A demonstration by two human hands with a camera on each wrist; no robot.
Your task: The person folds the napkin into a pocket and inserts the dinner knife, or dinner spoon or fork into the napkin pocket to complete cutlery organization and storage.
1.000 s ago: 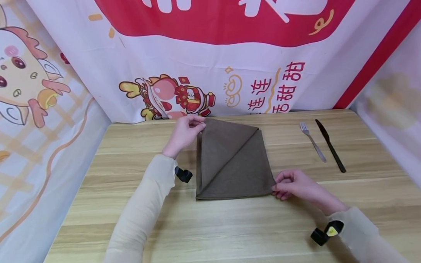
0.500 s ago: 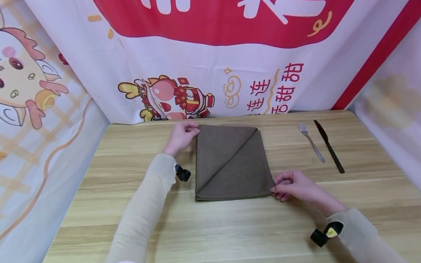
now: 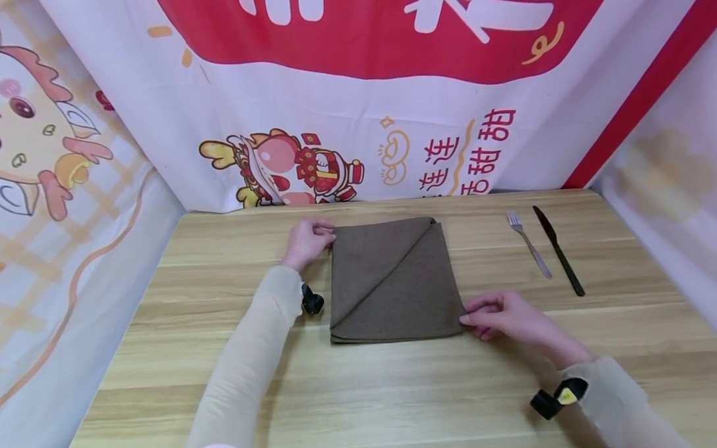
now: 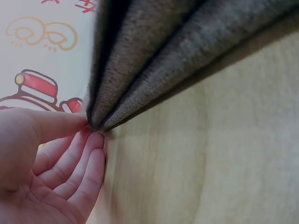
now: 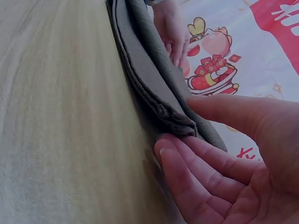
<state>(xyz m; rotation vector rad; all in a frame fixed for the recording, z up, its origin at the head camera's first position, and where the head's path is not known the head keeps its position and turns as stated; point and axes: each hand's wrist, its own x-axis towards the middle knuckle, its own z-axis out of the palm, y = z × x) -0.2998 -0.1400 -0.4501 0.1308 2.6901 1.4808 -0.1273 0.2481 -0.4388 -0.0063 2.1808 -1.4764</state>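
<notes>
A dark brown cloth napkin (image 3: 396, 282) lies folded into a near-square on the wooden table, a diagonal edge of its top layer running from the near left to the far right corner. My left hand (image 3: 309, 242) pinches the far left corner; in the left wrist view its thumb and fingers (image 4: 84, 161) meet on the gathered layers (image 4: 154, 60). At the near right corner, my right hand (image 3: 501, 316) holds the stacked layers between thumb and fingers. The right wrist view shows the thumb (image 5: 229, 112) over the layered edge (image 5: 154, 93) and the fingers beneath.
To the right of the napkin lie a silver fork (image 3: 529, 244) and a black knife (image 3: 559, 250), side by side. A printed white and red cloth (image 3: 354, 92) hangs along the table's back edge, with more printed cloth at both sides.
My left hand has come down and toward me with the napkin's far left corner, and the raised top flap now lies flat over the layers below. My right hand stays at its corner.
</notes>
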